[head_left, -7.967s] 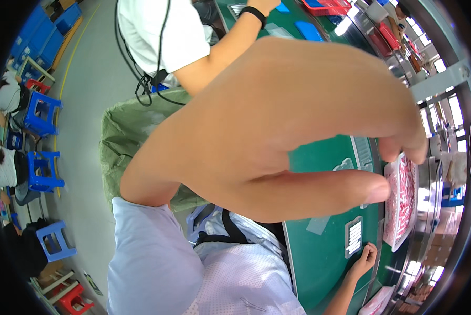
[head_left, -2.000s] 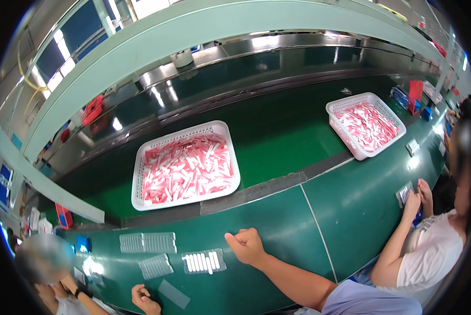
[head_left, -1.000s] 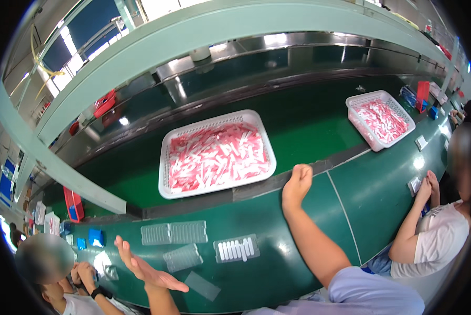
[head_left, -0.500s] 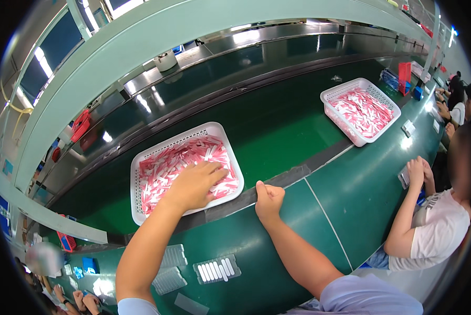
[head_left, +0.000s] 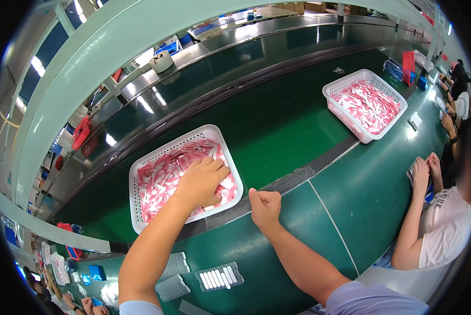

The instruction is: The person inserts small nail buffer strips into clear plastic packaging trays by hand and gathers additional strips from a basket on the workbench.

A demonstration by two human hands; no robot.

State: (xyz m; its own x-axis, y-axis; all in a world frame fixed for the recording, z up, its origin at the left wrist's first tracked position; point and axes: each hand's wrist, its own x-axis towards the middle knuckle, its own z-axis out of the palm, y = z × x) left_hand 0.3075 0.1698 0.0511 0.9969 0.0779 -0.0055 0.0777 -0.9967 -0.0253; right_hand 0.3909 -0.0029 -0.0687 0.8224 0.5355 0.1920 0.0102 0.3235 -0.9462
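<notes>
My left hand (head_left: 201, 181) reaches into a white plastic basket (head_left: 239, 184) of small pink-and-white strips (head_left: 164, 176). Its fingers curve over the strips, with the thumb apart from them; the fingertips are partly hidden. My right hand (head_left: 265, 208) is a fist above the near edge of the green worktop, right of the basket. Whatever it may hold is hidden. Below my hands, between the forearms, lies a clear plastic tray (head_left: 237, 274) with several white sticks (head_left: 218, 278) side by side. Two clear ribbed trays (head_left: 172, 287) sit left of it, partly behind my left forearm.
A second white basket (head_left: 345, 123) of similar strips stands on the green belt (head_left: 277, 136) at far right. A co-worker's hands (head_left: 421, 176) are over the worktop (head_left: 293, 236) at right. Other people's hands (head_left: 91, 307) show at lower left. A pale green frame beam (head_left: 78, 94) arches overhead.
My view has shifted slightly. My left hand still lies over the strips, its thumb now further from the fingers. The right fist stays closed near the belt edge.
</notes>
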